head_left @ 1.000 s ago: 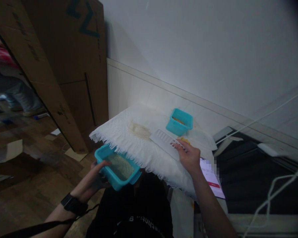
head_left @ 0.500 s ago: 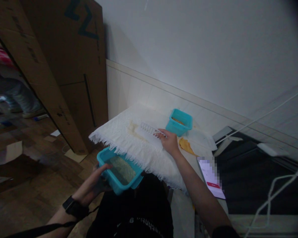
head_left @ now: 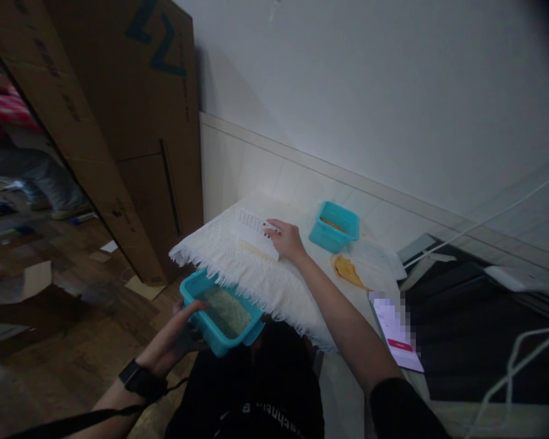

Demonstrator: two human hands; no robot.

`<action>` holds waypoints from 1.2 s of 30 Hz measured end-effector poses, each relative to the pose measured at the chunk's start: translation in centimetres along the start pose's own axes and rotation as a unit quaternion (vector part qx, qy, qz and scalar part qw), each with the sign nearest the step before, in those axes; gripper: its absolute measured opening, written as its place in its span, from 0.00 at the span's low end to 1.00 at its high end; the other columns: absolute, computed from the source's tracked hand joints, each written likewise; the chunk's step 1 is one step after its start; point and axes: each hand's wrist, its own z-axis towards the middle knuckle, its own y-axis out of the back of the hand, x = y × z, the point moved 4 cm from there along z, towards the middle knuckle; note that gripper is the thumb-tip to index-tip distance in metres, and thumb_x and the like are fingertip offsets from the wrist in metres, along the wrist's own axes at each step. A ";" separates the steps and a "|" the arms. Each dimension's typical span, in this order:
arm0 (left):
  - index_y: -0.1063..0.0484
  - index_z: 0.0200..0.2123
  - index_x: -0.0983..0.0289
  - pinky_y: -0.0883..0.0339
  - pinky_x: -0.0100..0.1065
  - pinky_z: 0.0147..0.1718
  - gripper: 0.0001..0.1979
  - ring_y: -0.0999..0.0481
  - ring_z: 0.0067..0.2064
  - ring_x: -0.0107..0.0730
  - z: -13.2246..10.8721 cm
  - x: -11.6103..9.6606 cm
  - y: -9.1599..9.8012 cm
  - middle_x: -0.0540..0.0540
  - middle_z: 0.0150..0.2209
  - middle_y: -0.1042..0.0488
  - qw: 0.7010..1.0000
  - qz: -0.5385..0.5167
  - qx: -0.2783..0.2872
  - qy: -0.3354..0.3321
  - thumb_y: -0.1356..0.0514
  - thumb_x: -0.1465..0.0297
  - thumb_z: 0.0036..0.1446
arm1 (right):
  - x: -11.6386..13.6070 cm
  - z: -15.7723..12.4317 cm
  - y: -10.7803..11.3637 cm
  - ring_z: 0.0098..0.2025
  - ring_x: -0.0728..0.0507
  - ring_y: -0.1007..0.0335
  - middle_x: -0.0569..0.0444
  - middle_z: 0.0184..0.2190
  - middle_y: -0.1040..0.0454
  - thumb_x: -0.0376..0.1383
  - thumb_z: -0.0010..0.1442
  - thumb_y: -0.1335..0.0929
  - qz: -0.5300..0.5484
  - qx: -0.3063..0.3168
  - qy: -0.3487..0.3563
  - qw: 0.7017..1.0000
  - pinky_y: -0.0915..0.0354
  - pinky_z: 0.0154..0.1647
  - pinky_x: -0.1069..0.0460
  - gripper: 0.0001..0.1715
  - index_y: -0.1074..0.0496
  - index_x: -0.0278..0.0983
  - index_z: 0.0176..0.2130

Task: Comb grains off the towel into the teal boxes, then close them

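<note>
My left hand (head_left: 176,338) grips the near left corner of a teal plastic tub (head_left: 222,313) that holds pale grains, kept just below the fringed edge of a white cloth (head_left: 256,277). My right hand (head_left: 286,239) is stretched out over the cloth and holds a flat white slotted plastic piece (head_left: 255,232) tilted on its edge. A thin streak of pale grains (head_left: 251,248) shows on the cloth below that piece. A second teal tub (head_left: 334,227) with brownish contents stands on the far side of the cloth.
A large cardboard box (head_left: 119,122) leans against the wall on the left. A yellow patch (head_left: 350,271) lies on the surface by the cloth, and a phone (head_left: 396,332) lies to the right. White cables (head_left: 516,360) cross a dark surface at right. A person's blurred legs (head_left: 18,152) show far left.
My right hand has carried the white slotted piece leftwards and farther across the cloth, over where the grain pile lay. The pile now shows only as a thin streak. The left hand has hardly moved.
</note>
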 end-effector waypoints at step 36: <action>0.33 0.58 0.52 0.17 0.47 0.41 0.36 0.20 0.50 0.48 -1.4 1.5 -2.4 0.56 0.52 0.24 0.999 0.039 0.023 -0.014 0.19 0.56 0.52 | 0.7 -20.4 7.8 0.29 0.46 0.13 0.47 0.39 0.08 0.27 0.77 0.33 -0.199 -0.111 0.242 0.943 0.25 0.31 0.56 0.18 0.13 0.35 0.55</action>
